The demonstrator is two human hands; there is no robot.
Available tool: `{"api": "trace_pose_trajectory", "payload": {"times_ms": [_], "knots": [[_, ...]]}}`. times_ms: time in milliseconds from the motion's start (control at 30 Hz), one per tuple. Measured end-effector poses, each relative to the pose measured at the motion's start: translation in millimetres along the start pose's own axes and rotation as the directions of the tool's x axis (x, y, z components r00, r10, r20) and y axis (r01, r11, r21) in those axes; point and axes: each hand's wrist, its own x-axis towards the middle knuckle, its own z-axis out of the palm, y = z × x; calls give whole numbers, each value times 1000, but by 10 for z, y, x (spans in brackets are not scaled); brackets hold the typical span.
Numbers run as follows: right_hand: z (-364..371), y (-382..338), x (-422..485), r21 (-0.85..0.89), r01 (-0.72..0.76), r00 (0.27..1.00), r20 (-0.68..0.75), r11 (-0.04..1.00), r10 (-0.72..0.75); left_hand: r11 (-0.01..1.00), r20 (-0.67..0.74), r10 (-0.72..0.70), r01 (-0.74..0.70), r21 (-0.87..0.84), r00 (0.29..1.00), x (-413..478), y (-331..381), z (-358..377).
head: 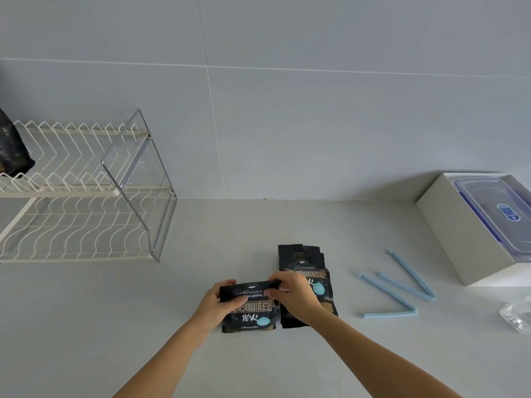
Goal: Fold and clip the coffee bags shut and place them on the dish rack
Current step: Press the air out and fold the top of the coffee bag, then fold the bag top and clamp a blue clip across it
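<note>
On the grey table (201, 282) I see a coffee bag (250, 308) pinched at its folded top between my left hand (214, 304) and right hand (293, 297); blue clips (396, 294) lie at 3 o'clock.

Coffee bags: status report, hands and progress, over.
Left hand and right hand both pinching the folded top of front coffee bag. No clip on it yet. Blue clips lie open to the right. Dish rack path unobstructed.
</note>
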Motion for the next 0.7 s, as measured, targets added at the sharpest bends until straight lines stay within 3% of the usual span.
{"api": "trace_pose_trajectory", "payload": {"times_ms": [200, 267, 367, 500, 600, 700], "knots": [[-169, 19, -24, -91, 40, 990, 142, 995, -27, 999, 49, 2, 0, -52, 999, 47, -14, -18], [-334, 145, -87, -147, 59, 997, 48, 987, -52, 998, 54, 7, -4, -62, 999, 46, -44, -31], [-650, 474, -157, -130, -59, 965, -259, 990, 23, 996, 10, -22, 23, -87, 1000, 58, -80, 6], [-918, 956, -272, -170, -375, 836, -488, 911, 253, 996, -4, -22, 22, -91, 1000, 106, -88, 4], [-999, 1316, -499, -146, -654, 692, -512, 743, 509, 997, 4, -20, 20, -76, 1000, 125, -82, -13], [-962, 1533, -721, -44, -813, 529, -473, 581, 705, 997, -7, -20, 19, -72, 1000, 132, -91, -5]]}}
